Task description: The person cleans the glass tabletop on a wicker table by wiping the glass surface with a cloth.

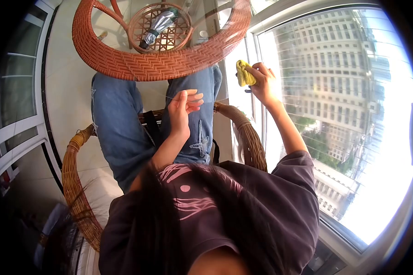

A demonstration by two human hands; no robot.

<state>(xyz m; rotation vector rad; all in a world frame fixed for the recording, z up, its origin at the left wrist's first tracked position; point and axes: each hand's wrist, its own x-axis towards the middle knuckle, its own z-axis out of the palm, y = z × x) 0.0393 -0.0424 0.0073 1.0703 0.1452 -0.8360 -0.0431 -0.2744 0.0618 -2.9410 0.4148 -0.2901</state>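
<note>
Right hand (pixel 262 82): grip closed, fingers bent around the folded yellow cloth (pixel 245 75); a small dark piece (pixel 248 91) shows below it, too unclear to name.
Yellow cloth: raised near the window (pixel 326 64); contact with the frame cannot be told.
Left hand (pixel 182 109): loosely curled above the jeans (pixel 117 123), seemingly bare.
Step in hand: apparently, handling the cloth single-handed.
Next move: probably calls for a secure pinch.
</note>
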